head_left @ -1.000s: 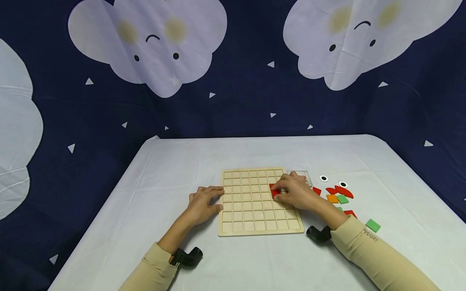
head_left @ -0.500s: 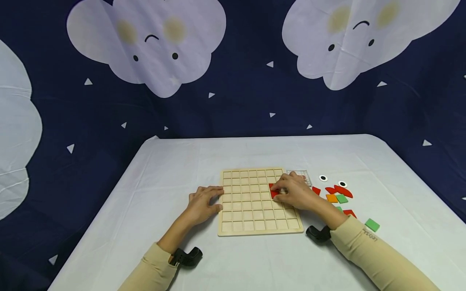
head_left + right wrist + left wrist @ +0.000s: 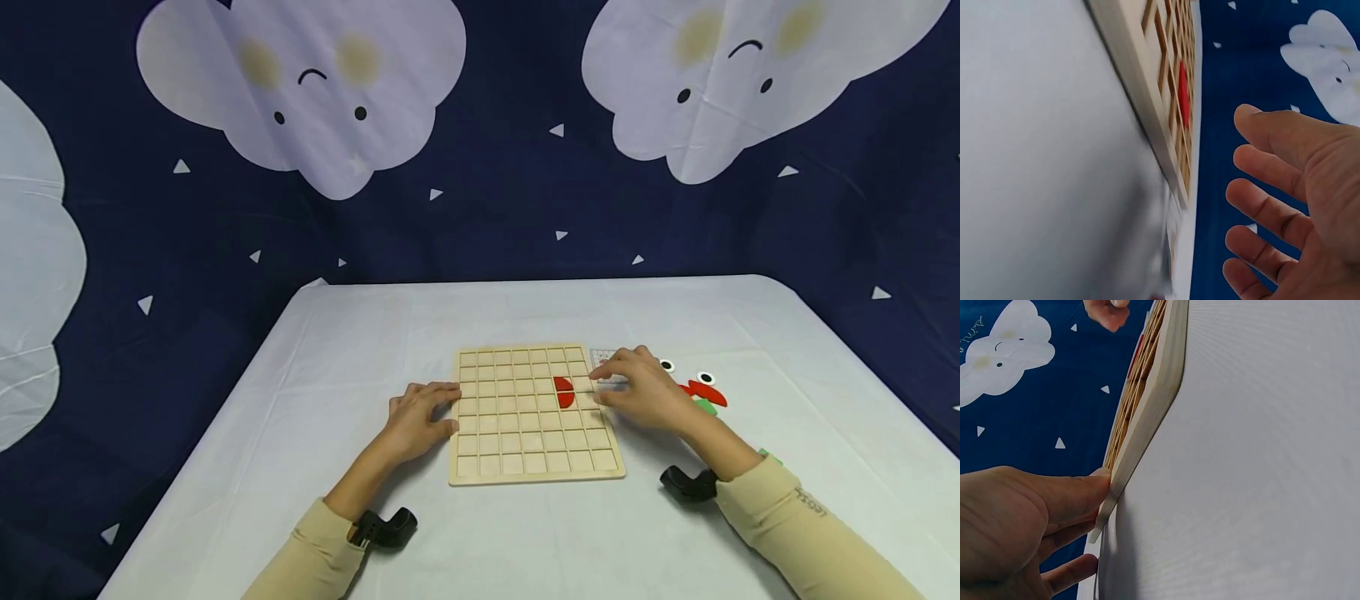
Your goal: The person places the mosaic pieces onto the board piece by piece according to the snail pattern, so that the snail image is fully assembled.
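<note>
right grip: my right hand (image 3: pixel 647 394) is empty, fingers spread and relaxed, hovering just off the right edge of the flat pale wooden grid board (image 3: pixel 534 414). The right wrist view shows the open fingers (image 3: pixel 1272 209) with nothing in them.

left grip: my left hand (image 3: pixel 417 418) is flat on the white-covered worktop (image 3: pixel 375 333), fingertips (image 3: pixel 1088 487) pressed against the board's left edge, not curled round anything. It's bracing the board, I'd say.

red piece: the red half-disc wooden tile (image 3: pixel 564 392) sits in the grid, upper right part of the board, spanning two cells stacked one above the other, flat side at 9 o'clock and curve at 3 o'clock. Long axis runs 12 to 6.

loose pieces: a small heap of red and green flat wooden shapes (image 3: pixel 703 393), plus two little white googly eye discs (image 3: pixel 705 378), lie on the worktop.

the bit that matters: from my right hand the heap is just beside it at 3 o'clock, the placed tile is near at 9 o'clock. Left hand is well apart from both, across the board, so the right hand is the nearer one by far.

can't tell: what's under my right palm, including a small gridded card (image 3: pixel 603 360) that's half hidden.
</note>
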{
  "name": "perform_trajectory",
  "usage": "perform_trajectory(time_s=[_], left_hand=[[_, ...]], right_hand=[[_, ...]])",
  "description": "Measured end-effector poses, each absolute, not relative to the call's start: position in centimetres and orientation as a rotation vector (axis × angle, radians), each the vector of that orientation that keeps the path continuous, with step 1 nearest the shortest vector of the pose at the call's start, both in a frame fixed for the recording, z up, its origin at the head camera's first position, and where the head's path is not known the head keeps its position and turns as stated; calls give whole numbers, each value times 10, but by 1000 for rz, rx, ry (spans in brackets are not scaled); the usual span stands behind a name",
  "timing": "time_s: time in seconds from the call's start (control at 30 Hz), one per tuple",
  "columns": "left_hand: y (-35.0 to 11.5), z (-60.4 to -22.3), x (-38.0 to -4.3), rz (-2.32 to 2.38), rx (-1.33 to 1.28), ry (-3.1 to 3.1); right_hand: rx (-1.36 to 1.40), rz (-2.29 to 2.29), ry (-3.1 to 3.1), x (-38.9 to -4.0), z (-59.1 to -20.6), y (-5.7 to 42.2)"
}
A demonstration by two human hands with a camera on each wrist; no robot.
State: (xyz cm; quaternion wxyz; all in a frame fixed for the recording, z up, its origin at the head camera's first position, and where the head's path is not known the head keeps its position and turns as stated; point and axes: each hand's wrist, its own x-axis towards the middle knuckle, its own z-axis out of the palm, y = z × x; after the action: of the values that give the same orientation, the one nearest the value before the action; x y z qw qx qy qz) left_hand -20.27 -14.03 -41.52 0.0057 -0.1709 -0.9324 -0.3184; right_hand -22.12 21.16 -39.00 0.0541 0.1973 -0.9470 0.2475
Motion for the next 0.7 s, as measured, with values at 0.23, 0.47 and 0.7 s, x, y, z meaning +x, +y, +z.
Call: perform_trajectory(time_s=[0.23, 0.47, 0.7], left_hand=[[-140, -415, -203, -999, -532, -2921], [-141, -416, -202, -1001, -533, -2916], [-140, -415, -202, -1000, -537, -2913]], right_hand=[[471, 722, -2921, -214, -385, 248], [374, 727, -2962, -202, -390, 272], [453, 709, -2921, -194, -399, 284]])
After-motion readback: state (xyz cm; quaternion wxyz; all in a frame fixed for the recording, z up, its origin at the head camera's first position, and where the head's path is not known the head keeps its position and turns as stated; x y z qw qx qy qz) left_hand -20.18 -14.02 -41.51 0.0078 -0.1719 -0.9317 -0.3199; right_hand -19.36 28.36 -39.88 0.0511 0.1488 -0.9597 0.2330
